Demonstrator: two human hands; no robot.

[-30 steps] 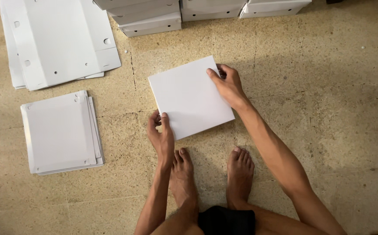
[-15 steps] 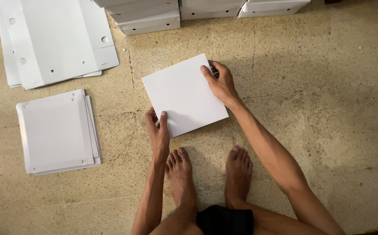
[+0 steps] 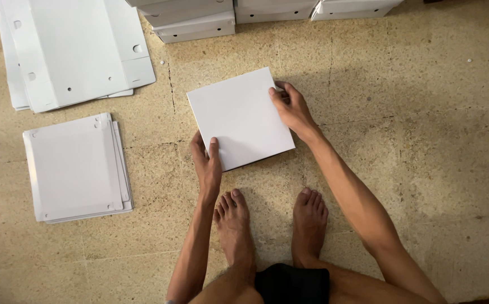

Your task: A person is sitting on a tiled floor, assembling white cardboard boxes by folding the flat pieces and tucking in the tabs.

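On the floor [image 3: 424, 169], both hands grip a white square board [image 3: 239, 118], flat stacks [image 3: 75, 169] lying leftward.

A plain white square panel [image 3: 239, 118] lies on speckled tan stone floor [image 3: 424, 141]. Nearby stacks of flat sheets [image 3: 75, 166] are white too.

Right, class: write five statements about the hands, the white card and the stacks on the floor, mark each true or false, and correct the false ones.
1. Both hands grip the white card. True.
2. The left hand holds its lower left edge. True.
3. The right hand rests on a foot. False: it holds the card's right edge.
4. A stack of flat white pieces lies right of the card. False: left.
5. The person wears shoes. False: the feet are bare.
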